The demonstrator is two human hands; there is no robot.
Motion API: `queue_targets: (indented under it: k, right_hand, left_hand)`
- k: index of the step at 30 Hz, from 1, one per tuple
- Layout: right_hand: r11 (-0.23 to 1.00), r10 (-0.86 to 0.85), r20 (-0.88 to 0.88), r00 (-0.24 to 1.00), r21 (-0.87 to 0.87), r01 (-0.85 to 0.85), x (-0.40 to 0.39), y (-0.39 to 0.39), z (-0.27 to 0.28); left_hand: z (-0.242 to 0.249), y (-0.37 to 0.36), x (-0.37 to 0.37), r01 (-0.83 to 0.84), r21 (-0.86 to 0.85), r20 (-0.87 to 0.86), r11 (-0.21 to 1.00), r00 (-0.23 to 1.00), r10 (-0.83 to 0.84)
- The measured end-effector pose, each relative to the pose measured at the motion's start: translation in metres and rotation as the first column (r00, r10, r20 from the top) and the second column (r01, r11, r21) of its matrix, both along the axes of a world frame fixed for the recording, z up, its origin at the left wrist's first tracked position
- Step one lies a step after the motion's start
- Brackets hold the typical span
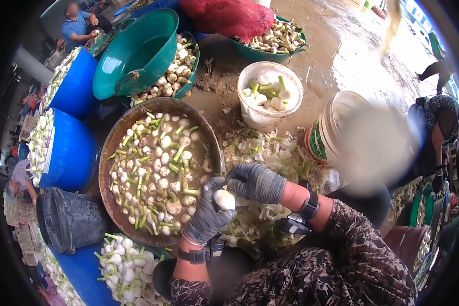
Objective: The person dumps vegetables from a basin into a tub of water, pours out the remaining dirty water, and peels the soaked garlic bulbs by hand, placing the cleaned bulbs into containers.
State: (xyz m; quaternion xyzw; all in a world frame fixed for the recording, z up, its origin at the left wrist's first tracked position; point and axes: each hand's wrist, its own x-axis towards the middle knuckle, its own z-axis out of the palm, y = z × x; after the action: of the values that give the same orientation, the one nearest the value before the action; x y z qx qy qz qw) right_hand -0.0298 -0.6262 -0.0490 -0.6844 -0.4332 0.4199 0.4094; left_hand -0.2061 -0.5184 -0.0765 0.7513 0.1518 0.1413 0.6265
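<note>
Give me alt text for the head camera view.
Gloved left hand holding a white bulb, gloved right hand close beside it, next to a round tub of bulbs in murky water. A white bucket of bulbs stands beyond, near pale peelings.

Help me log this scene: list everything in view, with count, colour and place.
Garlic-like bulbs: uncountable, mostly white, in most containers
Round basin: one, brown, left of centre
Pails: at least two, white, upper centre and right
Open tubs: several, green, upper left, top, right edge
Deep tubs: at least three, blue, left
Bucket: at least one, black, lower left
Small tub: one, reddish-brown, right
Mesh sack: one, red, top
Peelings: uncountable, pale, floor
Other people: at least two, far left and right
Wristbands: two, black, on wrists
Sleeves: two, camouflage brown, bottom
Left hand: one, grey glove, bulb in grip
Right hand: one, grey glove, beside that bulb
</note>
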Motion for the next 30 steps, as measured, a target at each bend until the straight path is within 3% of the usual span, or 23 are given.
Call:
queue_targets:
  k: [2, 5, 6, 8, 10, 12, 16, 18, 19, 20, 21, 22, 27, 29, 30]
  right_hand:
    - [0.996, 0.027, -0.078, 0.997, 0.086, -0.021, 0.002, -0.004, -0.005]
    - [0.977, 0.096, 0.052, 0.994, 0.184, -0.104, 0.003, -0.009, -0.006]
    - [0.967, 0.079, 0.199, 0.977, 0.223, -0.123, 0.002, -0.01, -0.007]
    - [0.938, 0.023, 0.474, 0.88, 0.294, -0.183, -0.002, -0.01, -0.009]
    - [0.928, 0.021, 0.494, 0.869, 0.314, -0.201, -0.003, -0.01, -0.009]
    - [0.956, 0.044, 0.574, 0.818, 0.213, -0.201, -0.005, -0.012, -0.006]
    - [0.999, -0.008, 0.457, 0.889, 0.051, -0.017, -0.01, -0.01, -0.009]
    - [0.996, -0.055, 0.209, 0.976, -0.06, 0.069, -0.005, -0.007, -0.018]
    - [0.994, -0.078, 0.08, 0.994, -0.072, 0.084, -0.004, -0.007, -0.02]
    - [0.994, -0.077, 0.08, 0.994, -0.071, 0.082, -0.005, -0.008, -0.02]
    - [0.996, -0.085, 0.041, 0.996, 0.039, 0.083, -0.006, -0.01, -0.02]
    - [0.985, -0.088, 0.002, 0.996, 0.149, 0.086, -0.005, -0.011, -0.019]
    - [1.0, -0.024, 0.083, 0.996, -0.001, 0.025, -0.004, -0.011, -0.003]
    - [0.997, -0.057, 0.28, 0.958, -0.043, 0.072, -0.004, -0.011, -0.007]
    - [0.996, -0.064, 0.275, 0.959, -0.048, 0.08, 0.0, -0.011, -0.012]
  left_hand:
    - [0.001, 0.001, 0.0, -0.002, 0.004, -0.009, 1.0, 1.0, 0.002]
    - [-0.006, 0.0, 0.003, -0.019, 0.132, -0.081, 0.991, 0.996, 0.03]
    - [-0.008, -0.001, 0.003, -0.019, 0.128, -0.084, 0.992, 0.996, 0.03]
    - [-0.01, -0.001, 0.001, -0.02, -0.047, -0.187, 0.999, 0.982, 0.011]
    - [-0.009, 0.0, 0.001, -0.011, -0.008, -0.161, 1.0, 0.987, 0.01]
    - [-0.006, 0.002, 0.001, 0.029, -0.031, -0.168, 0.999, 0.985, -0.034]
    - [-0.007, -0.001, 0.002, 0.048, -0.143, -0.127, 0.989, 0.99, -0.066]
    - [-0.008, -0.002, 0.003, -0.033, -0.316, -0.19, 0.948, 0.981, -0.029]
    - [-0.007, -0.001, 0.004, -0.033, -0.316, -0.19, 0.948, 0.981, -0.029]
    - [-0.005, 0.0, 0.006, -0.013, -0.182, -0.136, 0.983, 0.991, -0.012]
    - [-0.004, 0.001, 0.006, -0.001, -0.042, -0.081, 0.999, 0.997, -0.002]
    - [-0.004, 0.001, 0.006, -0.003, -0.04, -0.079, 0.999, 0.997, 0.0]
    - [-0.005, 0.0, 0.01, -0.031, 0.027, -0.139, 0.999, 0.99, 0.035]
    - [-0.003, -0.007, 0.013, -0.049, 0.144, -0.156, 0.988, 0.985, 0.071]
    - [-0.005, -0.009, 0.013, -0.04, 0.14, -0.162, 0.989, 0.985, 0.062]
